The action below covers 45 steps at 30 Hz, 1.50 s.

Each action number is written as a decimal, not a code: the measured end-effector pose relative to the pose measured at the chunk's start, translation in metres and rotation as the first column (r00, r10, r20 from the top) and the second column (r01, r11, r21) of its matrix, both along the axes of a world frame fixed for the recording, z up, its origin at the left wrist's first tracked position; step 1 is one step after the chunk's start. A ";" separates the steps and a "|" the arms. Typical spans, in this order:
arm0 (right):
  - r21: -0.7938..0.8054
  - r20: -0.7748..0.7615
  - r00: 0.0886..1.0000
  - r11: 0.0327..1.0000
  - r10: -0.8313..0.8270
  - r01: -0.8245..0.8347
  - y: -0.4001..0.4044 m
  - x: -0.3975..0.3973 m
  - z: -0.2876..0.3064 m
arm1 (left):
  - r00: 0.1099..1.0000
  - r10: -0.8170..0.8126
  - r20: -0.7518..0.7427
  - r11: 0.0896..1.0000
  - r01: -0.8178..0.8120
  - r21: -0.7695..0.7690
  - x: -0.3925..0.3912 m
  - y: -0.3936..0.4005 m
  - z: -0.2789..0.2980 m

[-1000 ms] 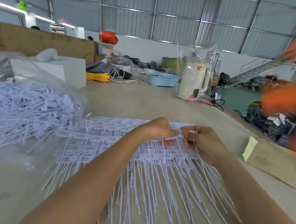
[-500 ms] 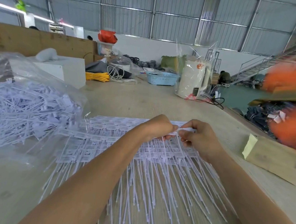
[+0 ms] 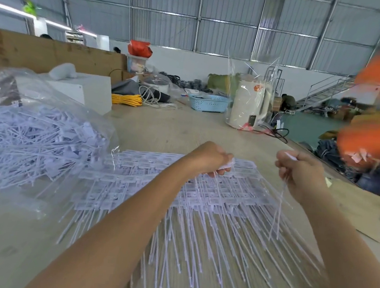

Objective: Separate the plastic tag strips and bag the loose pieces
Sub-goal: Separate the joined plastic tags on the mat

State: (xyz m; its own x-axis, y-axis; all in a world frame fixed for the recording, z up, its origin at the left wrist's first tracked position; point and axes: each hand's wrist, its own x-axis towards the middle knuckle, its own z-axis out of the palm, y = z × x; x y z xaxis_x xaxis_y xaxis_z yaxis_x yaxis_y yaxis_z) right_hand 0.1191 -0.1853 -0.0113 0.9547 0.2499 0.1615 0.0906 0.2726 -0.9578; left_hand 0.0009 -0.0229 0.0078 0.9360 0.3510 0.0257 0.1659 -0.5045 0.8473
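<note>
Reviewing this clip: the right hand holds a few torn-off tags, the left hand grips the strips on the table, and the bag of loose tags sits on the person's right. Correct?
Not quite. The head view shows the bag of loose tags on the person's left, not right. The rest stands: right hand holds torn-off tags, left hand grips the strips on the table.

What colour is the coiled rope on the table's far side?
Yellow rope, clearest in the head view.

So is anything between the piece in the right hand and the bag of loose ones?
Yes: the left hand and forearm, gripping the strips, lie between the right hand with its torn-off piece and the bag.
</note>
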 end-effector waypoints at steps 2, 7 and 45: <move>0.117 -0.129 0.984 0.987 0.126 -0.111 0.000 0.000 0.002 | 0.998 -0.030 -0.059 0.999 0.032 0.041 -0.001 -0.001 0.000; 0.068 -0.148 0.894 0.906 0.423 -0.417 0.022 -0.027 0.005 | 0.981 -0.072 -0.177 0.988 0.095 0.121 -0.004 -0.002 0.001; -0.465 0.390 0.867 0.879 0.310 -0.106 0.044 -0.050 -0.018 | 0.983 -0.046 -0.178 0.998 0.040 -0.039 -0.005 0.012 -0.001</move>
State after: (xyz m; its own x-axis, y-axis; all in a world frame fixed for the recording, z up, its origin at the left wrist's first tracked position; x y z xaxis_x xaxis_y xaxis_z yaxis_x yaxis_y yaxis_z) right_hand 0.0687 -0.1410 -0.0293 0.7227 0.5745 0.3842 0.5160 -0.0786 -0.8530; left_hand -0.0042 -0.0114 0.0072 0.9386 0.3081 -0.1554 0.2955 -0.4851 0.8230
